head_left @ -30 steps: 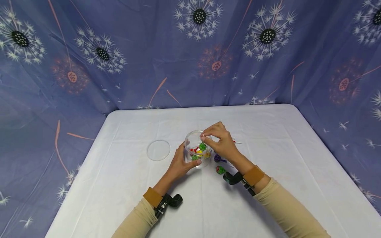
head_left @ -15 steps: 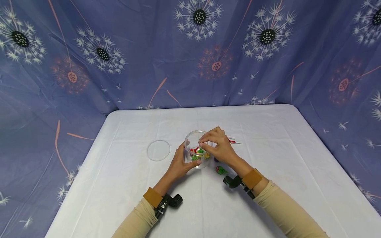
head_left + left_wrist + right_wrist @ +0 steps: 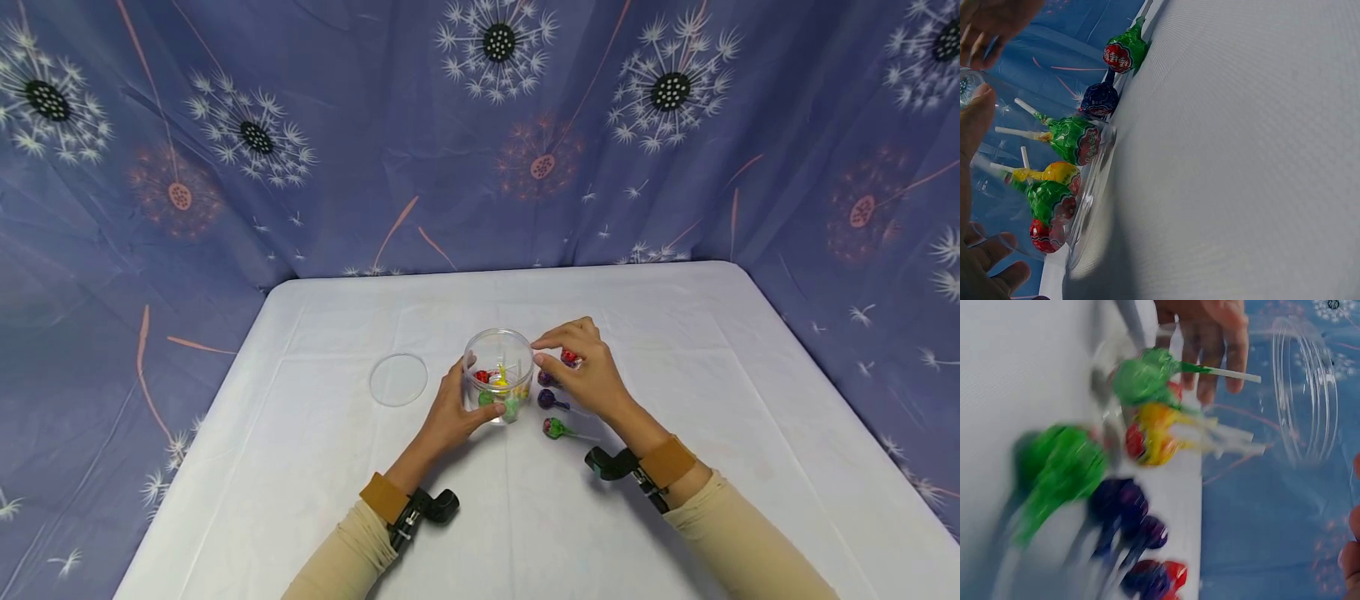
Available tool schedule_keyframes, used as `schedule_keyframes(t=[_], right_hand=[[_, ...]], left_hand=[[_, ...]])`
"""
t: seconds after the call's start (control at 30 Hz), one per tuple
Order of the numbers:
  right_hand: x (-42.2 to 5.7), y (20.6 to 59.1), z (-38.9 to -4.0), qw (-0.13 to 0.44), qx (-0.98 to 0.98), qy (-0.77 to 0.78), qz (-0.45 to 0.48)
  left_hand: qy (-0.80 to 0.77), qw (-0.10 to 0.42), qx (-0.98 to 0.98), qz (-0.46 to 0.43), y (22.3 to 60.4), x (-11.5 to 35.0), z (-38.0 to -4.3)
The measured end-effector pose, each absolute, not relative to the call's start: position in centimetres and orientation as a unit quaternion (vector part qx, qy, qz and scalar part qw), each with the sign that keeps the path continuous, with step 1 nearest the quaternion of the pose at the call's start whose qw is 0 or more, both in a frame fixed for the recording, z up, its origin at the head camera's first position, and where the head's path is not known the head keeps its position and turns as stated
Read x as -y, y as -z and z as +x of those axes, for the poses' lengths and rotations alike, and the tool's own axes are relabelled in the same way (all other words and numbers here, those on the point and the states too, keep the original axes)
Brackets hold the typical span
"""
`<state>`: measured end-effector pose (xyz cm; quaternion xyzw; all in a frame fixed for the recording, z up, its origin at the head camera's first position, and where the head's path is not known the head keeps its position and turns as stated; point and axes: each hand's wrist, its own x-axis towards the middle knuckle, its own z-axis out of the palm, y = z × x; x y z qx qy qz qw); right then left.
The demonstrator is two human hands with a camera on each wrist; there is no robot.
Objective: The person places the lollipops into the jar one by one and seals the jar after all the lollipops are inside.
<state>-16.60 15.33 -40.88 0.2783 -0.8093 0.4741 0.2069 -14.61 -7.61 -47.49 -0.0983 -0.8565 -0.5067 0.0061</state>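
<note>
My left hand (image 3: 455, 407) grips a clear plastic jar (image 3: 498, 389) from its left side, thumb across the front. Inside sit wrapped lollipops: green (image 3: 1074, 139), yellow (image 3: 1063, 170) and red (image 3: 1044, 236), sticks pointing up. Just right of the rim is my right hand (image 3: 588, 371), thumb and fingertips apart with nothing visible between them. Below and beside it on the table lie more lollipops: a green one (image 3: 555, 428), dark purple ones (image 3: 548, 399), and a red one (image 3: 570, 357) partly hidden by that hand.
A round clear lid (image 3: 399, 380) lies on the white-covered table (image 3: 322, 467), left of the jar. A blue dandelion-print curtain (image 3: 360, 150) hangs behind the table and along its sides. Each wrist wears a strapped black camera (image 3: 442, 506).
My right hand lowered a green lollipop into the jar, let it go, and moved out to the right. The left hand keeps its grip on the jar.
</note>
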Motion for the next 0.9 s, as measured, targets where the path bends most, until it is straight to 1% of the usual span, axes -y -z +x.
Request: schedule_keyframes(t=[0.2, 0.37, 0.47, 0.6, 0.8, 0.9], right_hand=[[-18.3, 42.4, -15.1, 0.187, 0.846, -0.444, 0.229], [-20.1, 43.9, -13.8, 0.149, 0.881, -0.406, 0.191], [-20.8, 44.7, -13.0, 0.133, 0.894, -0.383, 0.189], [-21.6, 45.9, -12.0, 0.133, 0.901, -0.364, 0.196], [-22.4, 47.3, -10.7, 0.113, 0.909, -0.366, 0.166], [-22.7, 48.1, -10.2, 0.113, 0.91, -0.367, 0.158]], left_hand=[[0.506, 0.001, 0.857, -0.097, 47.4, 7.6, -14.6], [0.506, -0.002, 0.857, -0.096, 47.4, 7.6, -14.6], [0.506, -0.004, 0.858, -0.093, 47.4, 7.6, -14.6], [0.507, -0.005, 0.857, -0.092, 47.4, 7.6, -14.5], [0.511, -0.002, 0.854, -0.095, 47.4, 7.5, -14.6], [0.512, -0.005, 0.854, -0.095, 47.5, 7.4, -14.6]])
